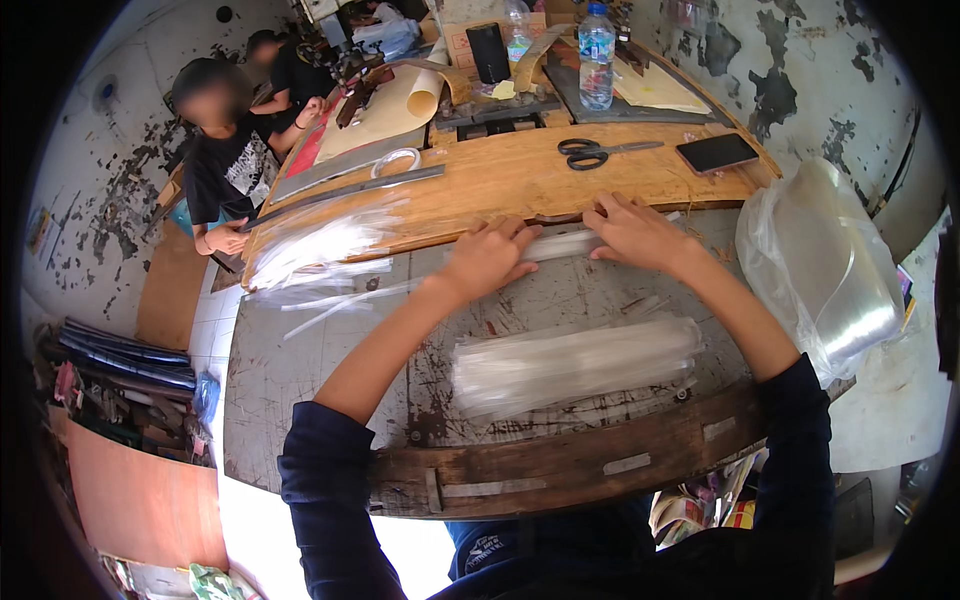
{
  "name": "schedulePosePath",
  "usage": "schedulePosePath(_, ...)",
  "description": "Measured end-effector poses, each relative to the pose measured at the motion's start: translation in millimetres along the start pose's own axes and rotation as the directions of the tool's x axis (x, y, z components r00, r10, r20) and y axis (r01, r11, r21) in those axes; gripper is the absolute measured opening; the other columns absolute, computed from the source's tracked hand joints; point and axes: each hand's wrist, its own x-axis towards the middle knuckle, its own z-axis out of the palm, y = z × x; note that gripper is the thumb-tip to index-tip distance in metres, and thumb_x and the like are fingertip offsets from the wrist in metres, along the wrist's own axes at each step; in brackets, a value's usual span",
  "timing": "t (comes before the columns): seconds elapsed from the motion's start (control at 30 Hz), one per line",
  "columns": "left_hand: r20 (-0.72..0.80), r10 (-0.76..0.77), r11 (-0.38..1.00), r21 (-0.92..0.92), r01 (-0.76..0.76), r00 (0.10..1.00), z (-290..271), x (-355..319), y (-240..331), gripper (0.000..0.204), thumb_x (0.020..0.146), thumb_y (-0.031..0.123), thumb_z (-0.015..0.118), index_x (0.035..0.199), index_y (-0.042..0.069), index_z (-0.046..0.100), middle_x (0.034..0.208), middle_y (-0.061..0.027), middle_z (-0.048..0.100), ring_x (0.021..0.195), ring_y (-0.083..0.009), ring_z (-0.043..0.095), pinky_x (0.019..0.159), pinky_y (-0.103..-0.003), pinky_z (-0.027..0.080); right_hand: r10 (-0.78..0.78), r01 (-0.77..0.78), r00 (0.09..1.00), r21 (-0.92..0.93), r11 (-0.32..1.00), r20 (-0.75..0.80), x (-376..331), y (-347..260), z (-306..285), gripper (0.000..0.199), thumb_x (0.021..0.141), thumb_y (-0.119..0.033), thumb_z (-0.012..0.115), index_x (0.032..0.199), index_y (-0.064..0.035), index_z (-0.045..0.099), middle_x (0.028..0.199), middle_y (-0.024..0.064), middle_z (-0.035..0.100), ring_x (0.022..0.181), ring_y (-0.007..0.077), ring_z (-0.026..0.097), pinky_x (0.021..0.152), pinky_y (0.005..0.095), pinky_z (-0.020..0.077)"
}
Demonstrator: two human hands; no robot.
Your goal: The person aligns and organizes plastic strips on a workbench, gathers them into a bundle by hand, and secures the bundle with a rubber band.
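Note:
Both of my hands are at the edge where the grey scratched work surface (330, 380) meets the raised wooden tabletop (500, 180). A small bundle of clear plastic strips (562, 246) runs between them along that edge. My left hand (490, 256) has its fingers bent over the bundle's left end, thumb toward the middle. Over the right part curl the fingers of my right hand (640, 234). Nearer to me lies a thick stack of the same strips (575, 367), roughly lined up sideways. More loose strips (325, 240) spread in a heap left of my left hand.
On the wooden top are black-handled scissors (600, 154), a phone (717, 153), a tape roll (397, 161) and a long flat metal bar (350, 190). A water bottle (596, 60) stands behind. Rolled clear plastic sheet (835, 265) is at the right. A co-worker (235, 165) is at the far left.

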Motion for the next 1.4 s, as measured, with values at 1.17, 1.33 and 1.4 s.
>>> schedulePosePath(1.17,0.3,-0.62,-0.445,-0.896,-0.01,0.725,-55,22,59,0.036,0.092,0.039,0.041,0.107,0.007,0.045,0.1,-0.0064,0.054,0.103,-0.0153,0.046,0.089,-0.031,0.039,-0.246,-0.141,0.879,0.715,0.684,0.409,40,-37,-83,0.015,0.092,-0.019,0.043,0.088,-0.0048,0.045,0.068,-0.0001,0.046,0.062,0.0095,0.047,0.055,0.0257,0.0413)
schedulePosePath(1.33,0.142,-0.765,-0.311,-0.936,-0.167,0.628,-88,45,55,0.025,0.092,0.027,0.045,0.102,0.005,0.044,0.079,-0.0028,0.051,0.068,-0.012,0.05,0.066,-0.028,0.044,-0.28,-0.078,0.951,0.979,0.187,0.129,37,-43,-65,0.014,0.091,-0.018,0.046,0.085,-0.0051,0.046,0.071,-0.0012,0.046,0.066,0.0093,0.047,0.061,0.0256,0.0407)
schedulePosePath(1.4,-0.092,-0.792,-0.143,-0.933,-0.331,0.603,-91,57,47,0.021,0.092,0.023,0.044,0.101,0.004,0.043,0.068,-0.0011,0.045,0.056,-0.0109,0.043,0.056,-0.027,0.042,-0.266,-0.08,0.957,0.987,0.137,0.114,37,-44,-57,0.014,0.091,-0.018,0.046,0.087,-0.005,0.047,0.071,-0.0013,0.045,0.067,0.0092,0.047,0.063,0.0256,0.0416)
